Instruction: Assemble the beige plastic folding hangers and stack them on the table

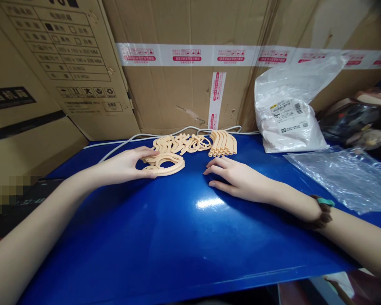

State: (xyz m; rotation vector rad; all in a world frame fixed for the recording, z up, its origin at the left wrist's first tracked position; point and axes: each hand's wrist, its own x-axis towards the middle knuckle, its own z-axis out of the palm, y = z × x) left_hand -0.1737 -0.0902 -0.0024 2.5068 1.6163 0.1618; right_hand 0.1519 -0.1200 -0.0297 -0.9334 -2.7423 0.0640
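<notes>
My left hand (127, 164) grips a beige ring-shaped piece (169, 169) at its left side, thumb in front and fingers behind. The piece looks like plastic and rests on or just above the blue table (165, 237). Behind it lies a row of small beige curvy pieces (174, 144). To their right is a stack of beige curved tubes (222, 143), open ends toward me. My right hand (235, 176) lies palm down on the table just in front of that stack. Its fingers are loosely bent and apart, holding nothing.
Cardboard boxes (178, 93) wall off the back and left. A white cable (130, 140) runs along the back edge. On the right stand a white plastic bag (288, 114) with a label, a flat clear plastic bag (346, 178) and dark items (352, 118).
</notes>
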